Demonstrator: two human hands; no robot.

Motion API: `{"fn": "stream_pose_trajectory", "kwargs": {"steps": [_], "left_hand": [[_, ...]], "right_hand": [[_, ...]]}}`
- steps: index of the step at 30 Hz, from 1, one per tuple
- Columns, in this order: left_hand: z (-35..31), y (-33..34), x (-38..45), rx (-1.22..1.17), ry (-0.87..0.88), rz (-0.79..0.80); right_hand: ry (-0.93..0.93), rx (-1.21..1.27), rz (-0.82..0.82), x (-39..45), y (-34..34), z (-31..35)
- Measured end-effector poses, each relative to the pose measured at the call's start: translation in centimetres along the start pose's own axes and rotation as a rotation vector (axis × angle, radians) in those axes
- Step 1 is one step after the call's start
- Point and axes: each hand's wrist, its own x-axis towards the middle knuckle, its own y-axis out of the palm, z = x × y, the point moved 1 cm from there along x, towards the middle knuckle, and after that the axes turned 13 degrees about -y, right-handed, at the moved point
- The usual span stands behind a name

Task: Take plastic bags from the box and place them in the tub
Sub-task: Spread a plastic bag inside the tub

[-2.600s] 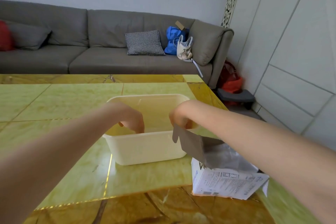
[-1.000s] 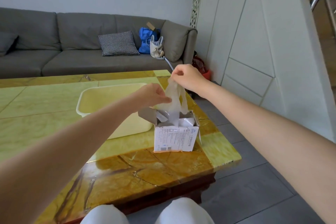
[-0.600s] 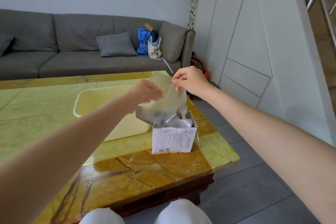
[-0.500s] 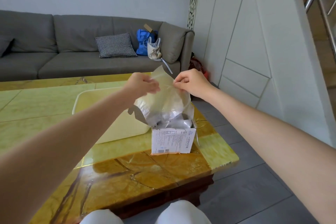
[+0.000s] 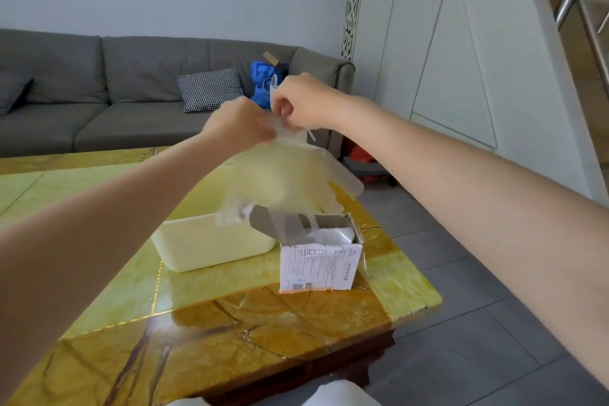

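We pinch the translucent plastic bag (image 5: 290,175) by its top edge with left hand (image 5: 239,125) and right hand (image 5: 304,102), raised above the open box (image 5: 319,260), the cream tub (image 5: 211,244) lying down-left, nearer our left.

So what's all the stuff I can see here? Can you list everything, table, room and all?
plastic bag: one, clear, held up above the box and tub
box: one, white with print, open, near the table's right edge
tub: one, cream, on the table left of the box
table: one, yellow-green and amber
sofa: one, grey, behind the table
cushion: one, black-and-white check, on the sofa
blue bag: one, at the sofa's right end
left hand: one, pinching the plastic bag's top
right hand: one, pinching the plastic bag's top
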Motion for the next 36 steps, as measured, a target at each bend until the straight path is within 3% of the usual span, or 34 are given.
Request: {"fn": "stream_pose_trajectory", "kwargs": {"steps": [7,11,13,16,20,24,26,31,34,36], "left_hand": [[5.2,-1.5,2.1,-0.180,-0.291,-0.168],[7.0,-1.8,3.0,-0.178,-0.378,-0.196],[8.2,-1.9,3.7,-0.453,-0.439,-0.095],[9.8,-1.6,3.9,-1.048,-0.521,0.226],[12.8,-0.9,4.1,-1.236,-0.518,0.426],[15.4,0.4,4.5,-1.049,-0.483,0.577],[15.7,1.3,4.6,-1.077,-0.502,0.603],[15.7,2.0,5.3,-0.835,-0.575,0.248],[15.3,2.6,5.7,-0.649,-0.460,0.057],[14.8,3.1,5.4,-0.488,-0.321,0.058]], "right_hand": [[0.189,0.049,-0.233,4.7,0.4,0.1],[0.273,0.412,-0.307,6.8,0.3,2.0],[0.280,0.610,-0.327,7.7,1.3,2.9],[0.219,0.887,-0.319,9.1,3.5,3.9],[0.097,1.182,-0.379,9.5,4.9,4.3],[0.098,1.438,-0.477,8.5,5.7,2.5],[0.156,1.489,-0.464,7.6,6.7,1.3],[0.355,0.986,-0.104,4.9,10.6,-1.2],[0.403,0.794,0.100,4.5,12.5,-1.8],[0.430,0.695,0.251,4.7,13.4,-1.9]]}}
